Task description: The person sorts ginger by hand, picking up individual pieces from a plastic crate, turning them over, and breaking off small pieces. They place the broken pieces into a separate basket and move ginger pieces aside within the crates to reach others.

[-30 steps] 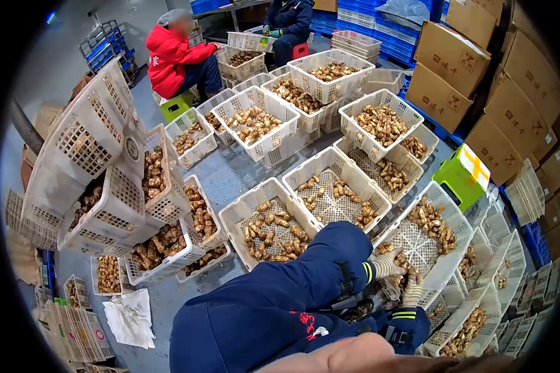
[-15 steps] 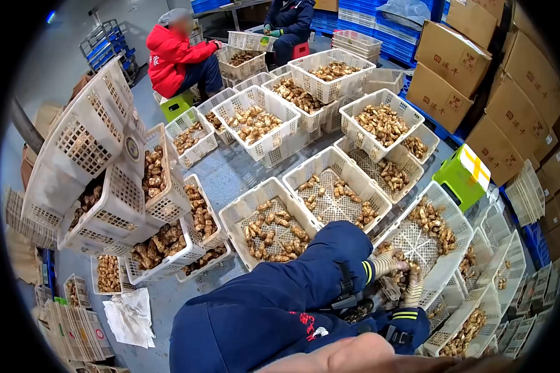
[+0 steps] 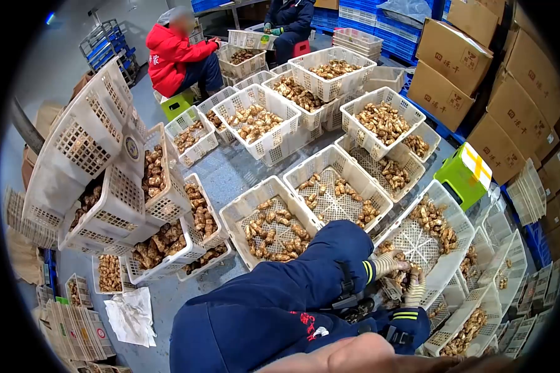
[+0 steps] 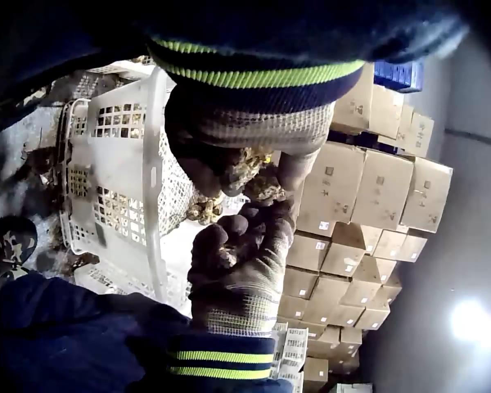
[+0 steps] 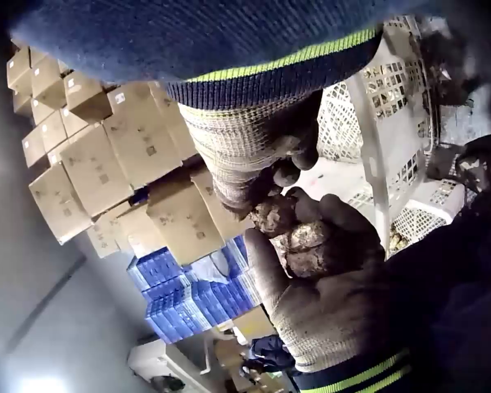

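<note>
Both hands wear striped knit gloves with dark, soiled fingers and meet over the near edge of a white plastic crate. My left hand cups knobby brown rhizomes, a paler one and a darker one, in its curled fingers. Close against it, my right hand has its fingertips at another rhizome. In the left wrist view, the right hand curls its fingers around a small rhizome piece. More rhizomes lie along the far side inside the crate.
Crates of rhizomes stand ahead, with stacked crates at left. A green stool stands beyond the near crate. Cardboard boxes rise at right. A person in a red jacket sits at the back near another seated person.
The hands stay together over the crate edge, with small shifts of the fingers around the rhizomes. The crates stay in place.
</note>
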Action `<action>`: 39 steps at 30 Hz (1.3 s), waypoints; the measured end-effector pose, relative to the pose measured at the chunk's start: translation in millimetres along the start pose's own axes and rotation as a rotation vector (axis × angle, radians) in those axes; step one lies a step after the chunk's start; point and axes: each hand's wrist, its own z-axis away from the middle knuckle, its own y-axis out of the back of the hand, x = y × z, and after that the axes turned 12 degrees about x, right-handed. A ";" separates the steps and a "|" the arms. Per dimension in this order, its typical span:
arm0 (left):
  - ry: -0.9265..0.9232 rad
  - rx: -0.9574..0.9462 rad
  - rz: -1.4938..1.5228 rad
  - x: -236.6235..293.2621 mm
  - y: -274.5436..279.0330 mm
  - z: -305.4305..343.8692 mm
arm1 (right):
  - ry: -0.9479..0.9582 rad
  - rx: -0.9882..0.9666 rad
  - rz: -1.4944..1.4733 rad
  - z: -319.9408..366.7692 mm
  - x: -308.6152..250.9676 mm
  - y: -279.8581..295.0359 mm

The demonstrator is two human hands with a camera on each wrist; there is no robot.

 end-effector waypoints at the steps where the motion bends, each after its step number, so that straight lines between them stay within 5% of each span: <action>1: -0.003 0.001 -0.031 -0.7 1.9 -1.4 | -0.035 -0.032 0.007 -1.5 0.3 1.9; 11: 0.056 0.099 -0.141 2.9 4.6 -4.0 | -0.012 -0.156 -0.063 16.7 -19.8 -10.4; 15: -0.057 0.048 -0.068 -44.2 11.3 -44.4 | 0.088 -0.106 -0.010 9.8 -8.3 -3.9; 18: 0.007 -0.004 -0.021 -2.8 1.0 -6.6 | 0.097 -0.059 0.038 7.1 -7.4 -2.1; 35: -0.030 0.098 -0.094 -3.8 2.6 -2.7 | 0.028 -0.173 0.017 7.3 -8.2 -2.0; 39: -0.053 0.098 -0.139 -4.5 6.3 -7.8 | 0.179 -0.188 0.210 -1.4 2.8 3.0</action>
